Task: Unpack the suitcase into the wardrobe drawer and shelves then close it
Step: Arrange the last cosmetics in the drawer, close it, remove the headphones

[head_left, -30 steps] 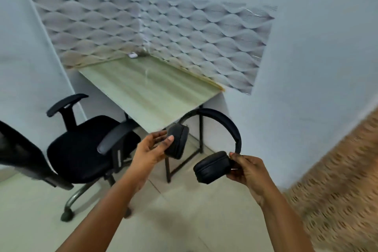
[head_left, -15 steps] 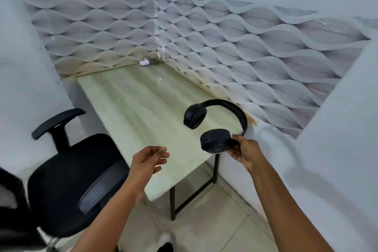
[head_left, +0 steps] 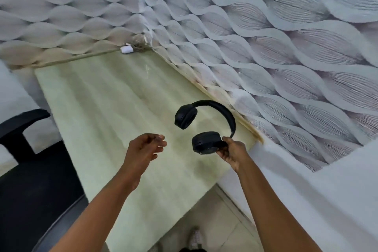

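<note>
Right hand (head_left: 231,152) pinches black headphones (head_left: 206,127) by near ear cup, above surface (head_left: 106,108) near right edge. Band arches up and away, far cup hangs free. Left hand (head_left: 143,147) spread, holds nothing — just beside, left of headphones.

Looks like a small home office or study corner to us. We've got a pale wood-look desk (head_left: 114,112) pushed into the corner, a black office chair (head_left: 34,186) with armrests beside it, wavy patterned wallpaper (head_left: 255,32) behind the desk, and a tiled floor (head_left: 216,223) underneath.
</note>
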